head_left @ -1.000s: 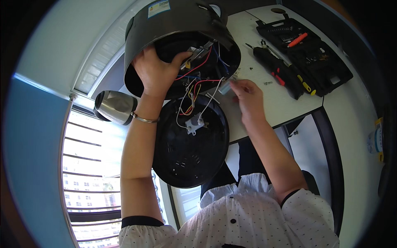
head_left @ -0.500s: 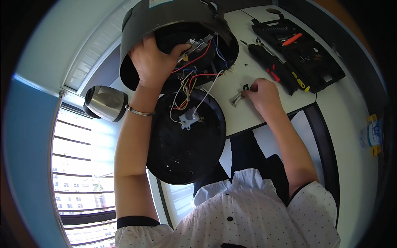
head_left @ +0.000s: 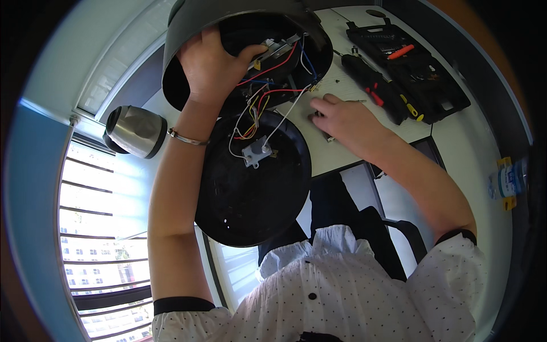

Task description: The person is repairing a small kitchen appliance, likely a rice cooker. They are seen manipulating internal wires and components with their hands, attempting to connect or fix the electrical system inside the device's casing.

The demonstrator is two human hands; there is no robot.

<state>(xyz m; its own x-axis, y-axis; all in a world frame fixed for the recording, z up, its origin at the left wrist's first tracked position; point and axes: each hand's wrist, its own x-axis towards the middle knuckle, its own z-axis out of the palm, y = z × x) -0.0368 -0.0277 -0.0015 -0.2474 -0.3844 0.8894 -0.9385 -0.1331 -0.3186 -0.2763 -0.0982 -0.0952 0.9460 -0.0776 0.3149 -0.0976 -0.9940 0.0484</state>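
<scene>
Inside the open black appliance housing (head_left: 188,40), my left hand (head_left: 211,68) grips inner parts, its thumb pressing a silver metal bracket (head_left: 278,50); the other fingertips are hidden. Red, blue and white wires (head_left: 276,90) run from the housing to a small grey metal part (head_left: 257,151) on a round black cover (head_left: 250,194) below. Over the white table at the right, my right hand (head_left: 347,125) is closed with a small dark piece (head_left: 317,114) at its fingertips. Just under the fingers shows a metal piece (head_left: 329,137), mostly covered.
At the right back lies an open black tool case (head_left: 439,97) with a red-handled tool (head_left: 401,52). Black hand tools with red and yellow marks (head_left: 376,94) lie beside it. A steel kettle (head_left: 137,132) stands at the left, and a plastic bottle (head_left: 509,181) at the far right.
My right hand has moved left toward the housing and cover, its fingers still curled. My left hand keeps its place in the housing. The whole view has shifted slightly.
</scene>
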